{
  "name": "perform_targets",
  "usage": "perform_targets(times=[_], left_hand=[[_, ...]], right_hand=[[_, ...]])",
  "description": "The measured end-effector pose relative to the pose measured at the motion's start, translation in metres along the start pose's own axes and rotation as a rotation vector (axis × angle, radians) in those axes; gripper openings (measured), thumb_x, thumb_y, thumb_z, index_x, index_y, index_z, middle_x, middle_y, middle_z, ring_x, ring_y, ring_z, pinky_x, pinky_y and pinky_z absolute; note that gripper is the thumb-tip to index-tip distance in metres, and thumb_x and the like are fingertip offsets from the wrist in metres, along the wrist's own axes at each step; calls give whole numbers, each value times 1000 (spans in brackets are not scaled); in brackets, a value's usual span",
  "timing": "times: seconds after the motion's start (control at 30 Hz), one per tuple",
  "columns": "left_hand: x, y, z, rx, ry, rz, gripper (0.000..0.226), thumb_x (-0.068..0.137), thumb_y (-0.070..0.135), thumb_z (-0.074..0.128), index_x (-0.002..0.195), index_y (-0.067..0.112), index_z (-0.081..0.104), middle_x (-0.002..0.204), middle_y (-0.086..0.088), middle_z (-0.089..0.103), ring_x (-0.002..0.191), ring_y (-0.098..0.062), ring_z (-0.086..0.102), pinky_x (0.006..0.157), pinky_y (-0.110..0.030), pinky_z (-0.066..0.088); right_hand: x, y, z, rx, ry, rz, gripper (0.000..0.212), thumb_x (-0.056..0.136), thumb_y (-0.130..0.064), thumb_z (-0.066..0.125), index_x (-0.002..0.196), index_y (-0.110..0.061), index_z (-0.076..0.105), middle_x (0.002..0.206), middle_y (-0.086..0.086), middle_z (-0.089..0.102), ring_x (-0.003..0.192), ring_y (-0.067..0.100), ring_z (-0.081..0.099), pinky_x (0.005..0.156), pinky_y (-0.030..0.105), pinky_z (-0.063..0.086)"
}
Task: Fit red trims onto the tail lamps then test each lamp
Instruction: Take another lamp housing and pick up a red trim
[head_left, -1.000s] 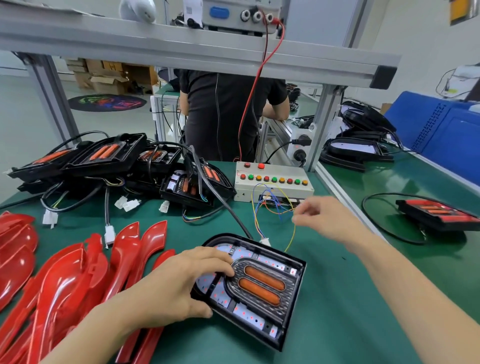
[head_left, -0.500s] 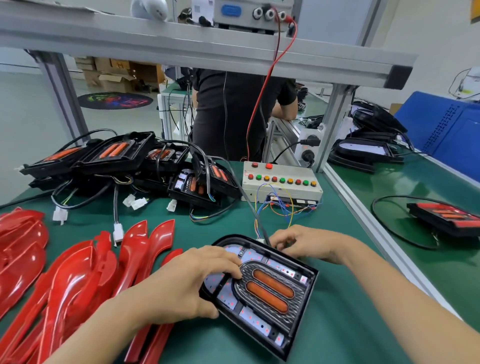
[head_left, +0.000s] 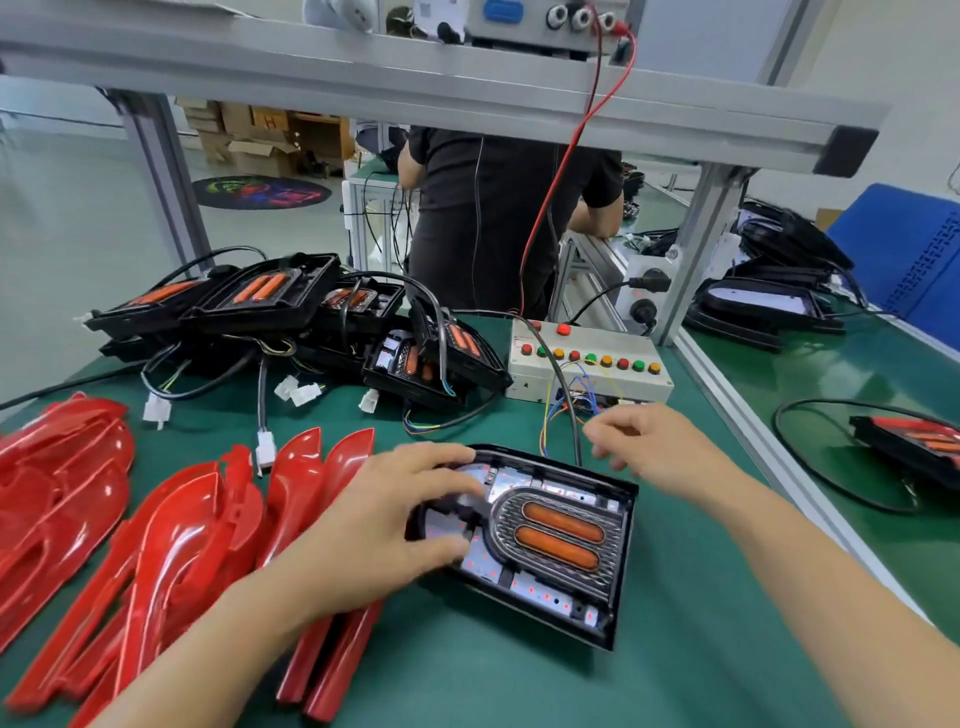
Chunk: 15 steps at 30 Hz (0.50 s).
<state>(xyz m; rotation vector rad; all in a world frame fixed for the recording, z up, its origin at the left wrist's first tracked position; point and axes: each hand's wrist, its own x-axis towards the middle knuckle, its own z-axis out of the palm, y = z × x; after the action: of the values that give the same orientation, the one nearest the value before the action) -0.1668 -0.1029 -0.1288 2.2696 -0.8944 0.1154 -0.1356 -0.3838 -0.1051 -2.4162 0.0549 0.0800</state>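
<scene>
Tail lamp (head_left: 561, 540) under our hands, face up on the green bench mat (head_left: 675, 649).

We note the lamp lies flat at centre, its two orange lenses uppermost and small red points glowing on the board around them; no red trim is on it. Our left hand (head_left: 384, 530) rests on its 9 o'clock end, fingers spread across the rim and thumb against the near edge, steadying rather than clasping. Our right hand (head_left: 654, 447) hovers just off the lamp's 1 o'clock corner, fingers loosely curled and holding nothing. The lamp's black cable (head_left: 563, 395) runs toward 12 o'clock to the test box (head_left: 587, 364) with coloured buttons. Loose red trims (head_left: 171, 525) lie at 9 o'clock; untrimmed lamps (head_left: 270, 301) are stacked at 11 o'clock.
</scene>
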Motion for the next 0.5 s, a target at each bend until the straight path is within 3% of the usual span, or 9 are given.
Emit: perform_targets(times=[0.07, 0.13, 0.2, 0.27, 0.37, 0.5], left_hand=[[4, -10, -19, 37, 239, -119, 28, 77, 22, 66, 106, 23, 71, 117, 13, 61, 115, -6, 51, 102, -19, 32], [11, -27, -41, 180, 374, -321, 25, 83, 15, 64, 106, 20, 70, 110, 7, 65, 109, -17, 55, 99, -31, 38], [18, -47, -60, 323, 300, -539, 29, 86, 18, 63, 114, 20, 67, 114, 2, 66, 111, -24, 55, 99, -39, 40], [25, -62, -66, 412, 130, -664, 35, 86, 31, 63, 120, 23, 62, 117, 3, 65, 114, -23, 54, 100, -39, 39], [37, -75, -57, 539, -42, -713, 41, 87, 41, 58, 126, 29, 55, 122, 7, 60, 124, -19, 48, 101, -36, 34], [51, -83, -38, 696, -94, -716, 35, 86, 27, 55, 121, 29, 58, 125, 1, 59, 124, -21, 47, 102, -35, 29]], right_hand=[[-6, -14, 3, -144, 40, -99, 15, 95, -31, 57, 89, -24, 69, 87, -8, 68, 81, 13, 62, 70, 25, 44], [-11, -27, 11, -246, 60, -210, 14, 94, -27, 58, 98, -24, 71, 98, -10, 66, 97, 14, 60, 85, 28, 43], [-15, -41, 21, -310, 90, -290, 21, 94, -27, 58, 110, -22, 70, 114, -7, 64, 110, 14, 56, 101, 35, 38], [-18, -54, 32, -329, 100, -356, 23, 94, -29, 58, 113, -23, 69, 121, -5, 62, 116, 15, 53, 106, 40, 33], [-19, -68, 50, -345, 73, -438, 22, 94, -30, 58, 112, -24, 69, 120, -5, 62, 117, 15, 52, 104, 37, 32], [-17, -76, 68, -393, 65, -471, 21, 92, -28, 56, 109, -27, 69, 114, -7, 62, 112, 14, 52, 95, 28, 27]])
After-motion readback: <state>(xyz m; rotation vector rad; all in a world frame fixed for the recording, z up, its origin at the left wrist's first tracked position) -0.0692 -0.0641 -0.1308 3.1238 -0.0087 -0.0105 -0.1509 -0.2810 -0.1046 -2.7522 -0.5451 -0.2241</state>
